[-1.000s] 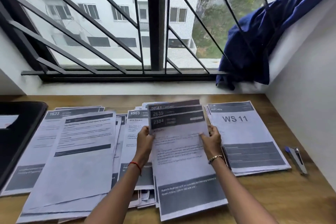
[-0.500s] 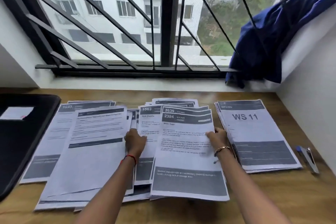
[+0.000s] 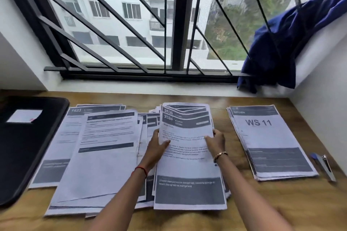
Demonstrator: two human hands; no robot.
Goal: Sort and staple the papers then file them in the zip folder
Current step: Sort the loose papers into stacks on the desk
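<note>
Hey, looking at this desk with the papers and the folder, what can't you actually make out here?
All from the head view:
held sheets: body text blurred; sheet count hidden by the top page.
left hand and right hand: fingers hidden behind those sheets.
zip folder: cut off by the left edge; zip not visible.
stapler: too small to tell if loaded.
WS 11 stack: small print blurred.
</note>
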